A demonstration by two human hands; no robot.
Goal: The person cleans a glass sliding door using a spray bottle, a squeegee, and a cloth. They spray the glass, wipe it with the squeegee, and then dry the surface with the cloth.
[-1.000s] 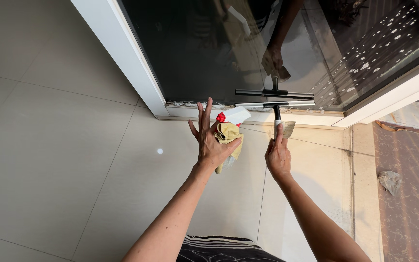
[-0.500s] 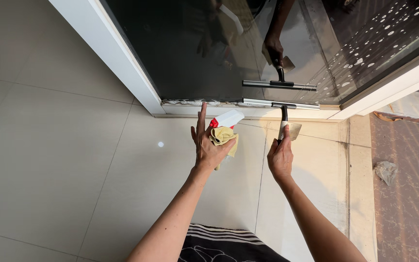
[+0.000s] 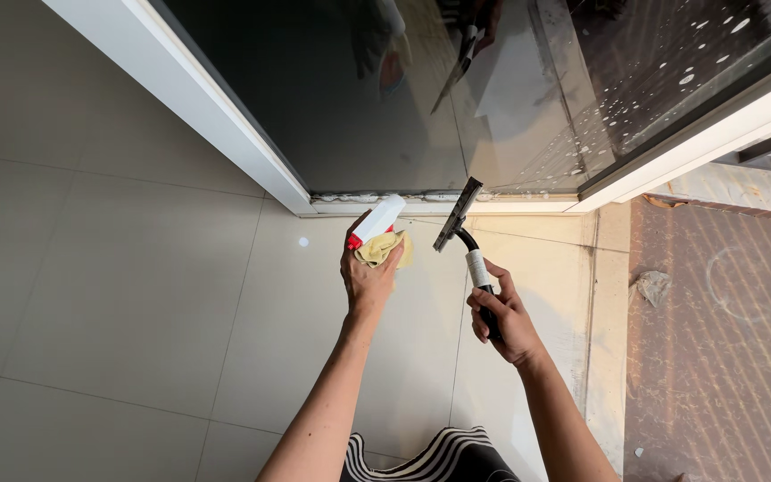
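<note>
My left hand [image 3: 368,278] grips a white spray bottle [image 3: 377,220] with a red nozzle, together with a crumpled yellow cloth [image 3: 382,248]. My right hand [image 3: 498,312] is closed around the black handle of a squeegee [image 3: 459,220]. The squeegee blade is tilted and lifted off the dark glass door [image 3: 421,89], just in front of the door's bottom rail. Both hands hover above the beige floor tiles [image 3: 136,286]. Reflections of the hands and tools show in the glass.
A white door frame [image 3: 198,98] runs diagonally along the glass. White droplets speckle the glass at the upper right [image 3: 671,71]. A ribbed brown mat [image 3: 725,357] lies at the right with a crumpled scrap [image 3: 651,287] on it.
My right hand has pulled the squeegee off the bottom of the glass and turned it sideways. My left fingers, spread before, have closed around the bottle and cloth. The view shifted.
</note>
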